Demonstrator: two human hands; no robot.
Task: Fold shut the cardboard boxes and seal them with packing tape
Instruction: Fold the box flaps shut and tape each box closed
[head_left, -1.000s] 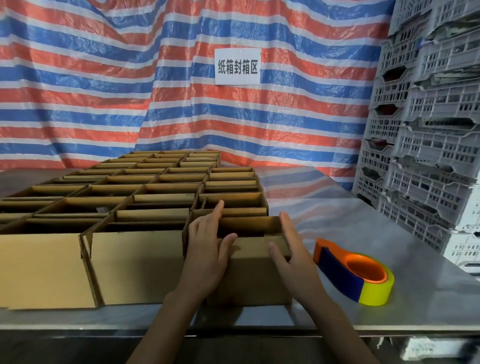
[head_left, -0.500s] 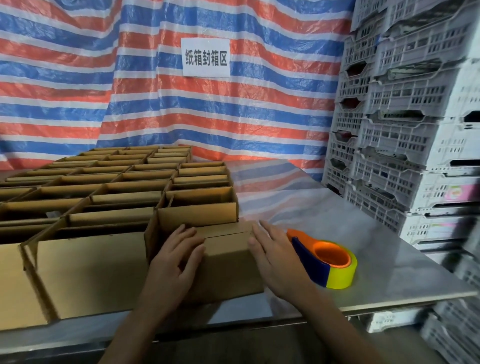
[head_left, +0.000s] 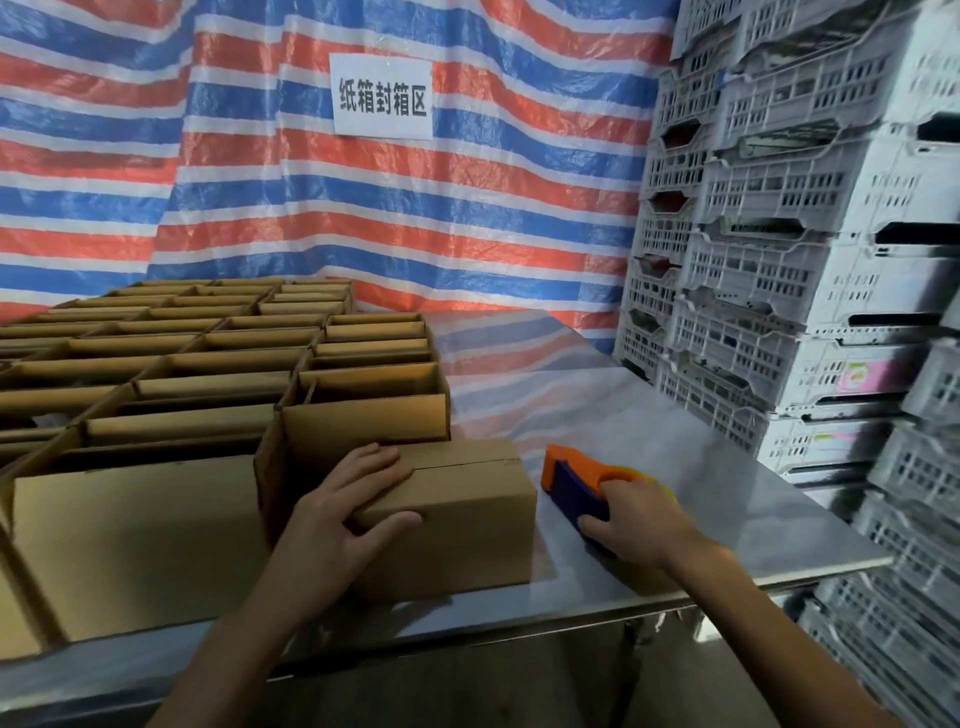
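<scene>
Pressing the folded flaps flat, our left grip (head_left: 348, 514) clasps the closed box (head_left: 467, 525) at the table's (head_left: 701, 467) front edge, fingers across its top and thumb on the near face. Our right grip (head_left: 636, 519) is wrapped round the orange-and-blue tape dispenser (head_left: 571, 480), which rests on the table just beside the closed box's right end, toward the front right corner. Rows of open boxes (head_left: 208, 364) fill the table's left side. White plastic crates (head_left: 779, 270) stack beyond the right edge, a striped tarp (head_left: 493, 218) behind.
</scene>
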